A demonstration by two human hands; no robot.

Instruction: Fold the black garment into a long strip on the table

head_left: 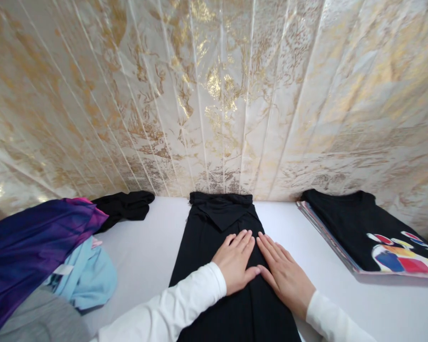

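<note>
A black garment (199,247) lies lengthwise on the white table (146,251), folded into a long strip that reaches the wall. My left hand (235,261) rests flat on its middle, fingers together and stretched out. Right beside it, my right hand (285,275) also presses flat on the black cloth, and the thumbs of both hands nearly touch. Neither hand grips anything. Both arms wear white sleeves.
A heap of loose clothes lies at the left: a purple and blue one (32,247), a light blue one (89,275), a grey one (39,318) and a black one (124,206). A stack of folded shirts (360,232) sits at the right. A gold-patterned wall (214,95) bounds the table's far edge.
</note>
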